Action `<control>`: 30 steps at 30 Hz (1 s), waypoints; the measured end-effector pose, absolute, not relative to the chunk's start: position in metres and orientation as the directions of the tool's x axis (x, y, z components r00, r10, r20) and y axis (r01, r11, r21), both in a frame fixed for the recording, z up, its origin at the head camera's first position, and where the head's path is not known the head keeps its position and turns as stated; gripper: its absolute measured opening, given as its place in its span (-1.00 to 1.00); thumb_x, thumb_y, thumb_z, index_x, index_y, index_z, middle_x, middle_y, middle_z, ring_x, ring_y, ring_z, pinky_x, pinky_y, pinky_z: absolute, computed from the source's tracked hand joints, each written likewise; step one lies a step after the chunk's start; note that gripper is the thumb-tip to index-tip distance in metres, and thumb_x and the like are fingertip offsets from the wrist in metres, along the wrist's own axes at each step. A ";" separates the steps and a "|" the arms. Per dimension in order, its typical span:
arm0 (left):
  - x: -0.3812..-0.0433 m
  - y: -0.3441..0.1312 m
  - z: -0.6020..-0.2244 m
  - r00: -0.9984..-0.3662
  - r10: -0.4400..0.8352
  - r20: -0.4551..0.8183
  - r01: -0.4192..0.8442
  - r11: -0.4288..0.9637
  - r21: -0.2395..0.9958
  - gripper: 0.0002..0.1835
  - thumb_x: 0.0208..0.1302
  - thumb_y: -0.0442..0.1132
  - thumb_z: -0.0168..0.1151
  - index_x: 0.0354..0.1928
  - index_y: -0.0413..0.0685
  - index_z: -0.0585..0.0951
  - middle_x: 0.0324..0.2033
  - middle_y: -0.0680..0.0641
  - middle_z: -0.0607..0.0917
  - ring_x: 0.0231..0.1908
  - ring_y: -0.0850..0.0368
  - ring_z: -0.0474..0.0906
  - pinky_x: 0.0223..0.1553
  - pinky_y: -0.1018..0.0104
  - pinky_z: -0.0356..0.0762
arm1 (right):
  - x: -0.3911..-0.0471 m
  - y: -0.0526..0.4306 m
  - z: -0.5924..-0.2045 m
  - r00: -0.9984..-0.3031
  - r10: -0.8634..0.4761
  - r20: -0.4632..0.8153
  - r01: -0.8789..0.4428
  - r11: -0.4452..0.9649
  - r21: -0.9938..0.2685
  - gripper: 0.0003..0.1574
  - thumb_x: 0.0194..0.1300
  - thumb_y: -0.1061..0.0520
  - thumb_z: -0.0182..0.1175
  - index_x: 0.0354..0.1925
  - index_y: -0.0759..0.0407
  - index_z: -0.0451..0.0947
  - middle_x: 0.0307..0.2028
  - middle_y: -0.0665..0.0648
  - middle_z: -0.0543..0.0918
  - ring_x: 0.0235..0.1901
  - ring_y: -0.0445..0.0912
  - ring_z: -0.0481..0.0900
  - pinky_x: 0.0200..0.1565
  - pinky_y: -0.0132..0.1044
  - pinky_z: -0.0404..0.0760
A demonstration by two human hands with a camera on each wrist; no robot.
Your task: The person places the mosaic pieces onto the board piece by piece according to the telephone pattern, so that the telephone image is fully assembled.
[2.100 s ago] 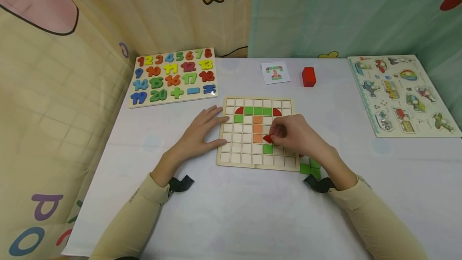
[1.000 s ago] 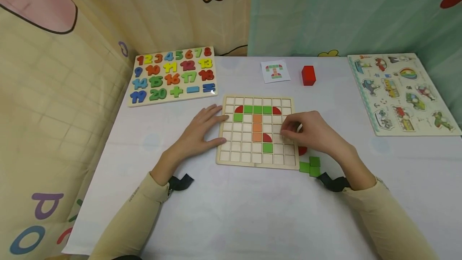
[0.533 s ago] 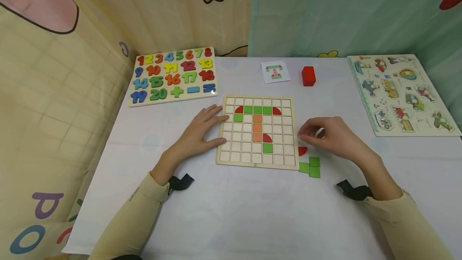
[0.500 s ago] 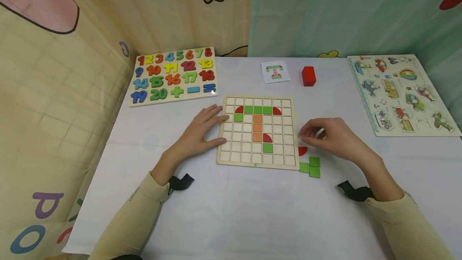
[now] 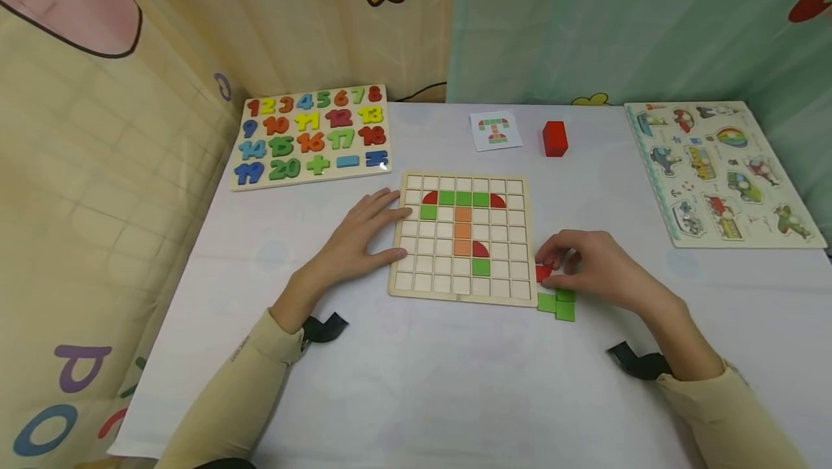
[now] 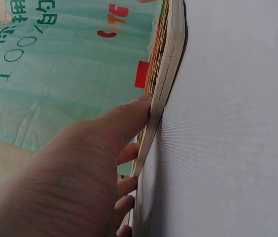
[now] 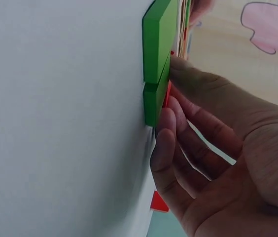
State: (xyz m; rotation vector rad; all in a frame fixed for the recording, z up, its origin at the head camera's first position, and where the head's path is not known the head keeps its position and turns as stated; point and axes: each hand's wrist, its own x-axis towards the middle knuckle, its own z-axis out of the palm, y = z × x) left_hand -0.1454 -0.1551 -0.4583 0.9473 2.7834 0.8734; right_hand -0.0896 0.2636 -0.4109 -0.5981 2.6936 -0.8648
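Note:
A wooden grid board (image 5: 425, 282) lies mid-table with red quarter-circle, green square and orange square tiles set in its cells. My left hand (image 5: 347, 241) rests at the board's left edge, thumb and fingers spread and touching the frame. At the board's right side, my right hand (image 5: 594, 267) pinches a loose red quarter-circle tile (image 5: 542, 274) between thumb and fingertips, low at the table. In the right wrist view the red tile (image 7: 167, 94) shows partly between the fingers. Green square tiles (image 5: 565, 311) lie just below that hand, one partly covered by it.
Behind the board are a pattern card (image 5: 495, 131) and a red block (image 5: 555, 139). A number puzzle (image 5: 312, 138) stands back left, a picture puzzle (image 5: 724, 173) back right. Curtains (image 5: 585, 28) rise behind the white table (image 5: 416, 382).
A red quarter-circle tile was laid flat in a cell above the lower green tile. My right hand has since moved right and down to the loose red tile. My left hand stays put.

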 end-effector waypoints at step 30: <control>-0.145 -0.156 -0.458 -0.804 0.584 0.108 0.537 0.638 0.552 -0.26 0.36 0.10 0.42 0.53 0.13 0.45 0.65 -0.04 0.19 0.69 -0.02 -0.10 0.72 0.05 -0.25 | -0.116 0.235 -0.395 -0.851 -0.526 -0.001 -0.413 0.671 -0.616 -0.80 0.34 0.26 0.44 -0.10 0.04 0.71 -0.28 -0.09 0.70 -0.27 -0.18 0.61 -0.23 -0.34 0.71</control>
